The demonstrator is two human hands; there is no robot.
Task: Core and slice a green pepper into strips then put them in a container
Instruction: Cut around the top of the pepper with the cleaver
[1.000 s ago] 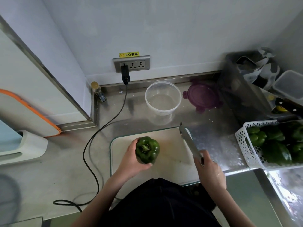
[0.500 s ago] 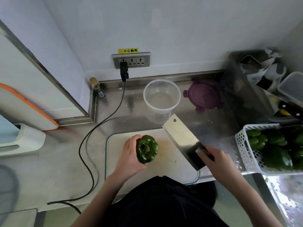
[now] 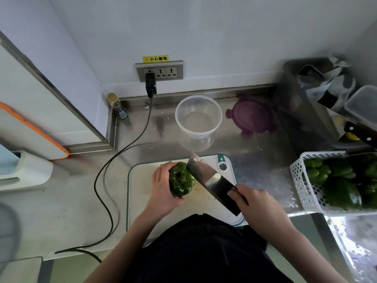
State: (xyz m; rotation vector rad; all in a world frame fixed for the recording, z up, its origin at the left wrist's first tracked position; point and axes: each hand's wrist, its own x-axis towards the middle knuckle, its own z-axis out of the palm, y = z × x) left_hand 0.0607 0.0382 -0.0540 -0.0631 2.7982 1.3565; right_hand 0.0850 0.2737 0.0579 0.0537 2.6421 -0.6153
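Pepper (image 3: 181,179): on board (image 3: 142,201), stem up (skin glossy, likely slippery; hollow, light).
Left hand (image 3: 163,186): grasps its side.
Right hand (image 3: 259,205): grips cleaver (image 3: 212,180), blade seemingly touching pepper.

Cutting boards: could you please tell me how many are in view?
2. The white teal-rimmed plastic cutting board lies on the counter under the pepper; the white orange-edged board leans at far left. Others may be hidden.

Green pepper (image 3: 181,180): dark glossy green. Cleaver (image 3: 212,181): silver blade. Lid (image 3: 252,115), 1 o'clock: purple. Basket (image 3: 302,180), 3 o'clock: white, perforated. Container (image 3: 199,119): clear. Cable (image 3: 106,180): black.
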